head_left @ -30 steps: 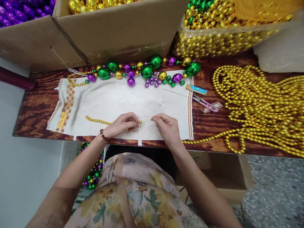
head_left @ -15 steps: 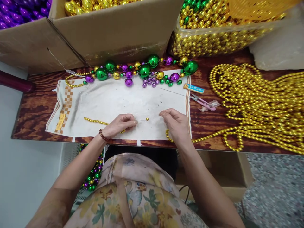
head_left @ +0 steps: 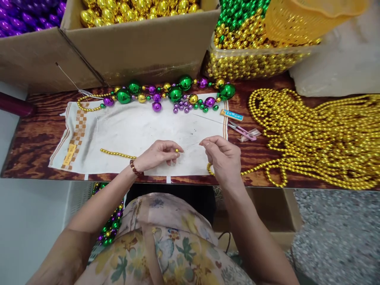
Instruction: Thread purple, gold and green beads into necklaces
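Note:
My left hand [head_left: 160,153] is closed above the white towel [head_left: 133,128], with a small gold bead [head_left: 177,150] at its fingertips. From under that hand a short strand of gold beads [head_left: 117,153] runs leftward over the towel. My right hand [head_left: 222,155] pinches a fine thread [head_left: 194,143], which stretches toward the left fingertips. Close to the right wrist, gold beads [head_left: 210,169] lie partly hidden. Along the towel's far edge rests a garland of green, purple and gold beads [head_left: 175,94].
Cardboard boxes [head_left: 142,49] of purple and gold beads stand at the back, beside a clear bin [head_left: 255,63] and an orange basket [head_left: 297,23]. Pink-handled snips [head_left: 246,132] and a blue-labelled packet [head_left: 233,115] lie right of centre. Gold bead strands [head_left: 323,134] cover the right side.
My left hand has moved to the gold bead, which is now at its fingertips. My right hand still pinches the thread. The whole view has shifted slightly.

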Available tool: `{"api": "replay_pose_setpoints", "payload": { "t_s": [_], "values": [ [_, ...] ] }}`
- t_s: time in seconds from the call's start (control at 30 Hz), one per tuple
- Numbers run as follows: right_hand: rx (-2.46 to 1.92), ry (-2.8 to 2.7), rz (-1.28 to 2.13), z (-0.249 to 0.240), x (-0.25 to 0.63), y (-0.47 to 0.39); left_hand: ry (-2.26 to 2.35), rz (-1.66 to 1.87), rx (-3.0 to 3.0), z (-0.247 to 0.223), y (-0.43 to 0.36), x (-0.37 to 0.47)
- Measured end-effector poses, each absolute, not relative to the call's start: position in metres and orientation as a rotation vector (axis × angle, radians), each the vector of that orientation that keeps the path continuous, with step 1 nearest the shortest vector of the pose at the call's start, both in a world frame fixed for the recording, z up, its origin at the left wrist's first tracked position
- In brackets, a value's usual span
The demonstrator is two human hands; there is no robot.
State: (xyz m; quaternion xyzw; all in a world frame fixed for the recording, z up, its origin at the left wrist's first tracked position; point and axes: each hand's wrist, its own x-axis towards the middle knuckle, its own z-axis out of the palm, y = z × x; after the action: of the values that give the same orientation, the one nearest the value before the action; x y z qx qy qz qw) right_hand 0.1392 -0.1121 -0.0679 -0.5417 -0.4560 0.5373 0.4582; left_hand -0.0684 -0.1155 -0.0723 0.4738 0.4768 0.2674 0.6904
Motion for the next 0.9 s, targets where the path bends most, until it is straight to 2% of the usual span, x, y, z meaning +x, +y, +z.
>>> {"api": "replay_pose_setpoints", "payload": {
  "t_s": [0.27,0.6,0.9],
  "values": [
    [-1.378,-1.124,1.26,-0.079,0.148,-0.11,1.139,0.694,0.964,-0.071,-0.12,-0.068],
    [-1.464,-1.077,1.327,-0.121,0.156,-0.116,1.226,0.706,1.014,-0.068,-0.126,-0.084],
    [-1.48,-1.127,1.324,-0.124,0.158,-0.12,1.311,0.748,1.134,-0.072,-0.132,-0.086]
  ]
}}
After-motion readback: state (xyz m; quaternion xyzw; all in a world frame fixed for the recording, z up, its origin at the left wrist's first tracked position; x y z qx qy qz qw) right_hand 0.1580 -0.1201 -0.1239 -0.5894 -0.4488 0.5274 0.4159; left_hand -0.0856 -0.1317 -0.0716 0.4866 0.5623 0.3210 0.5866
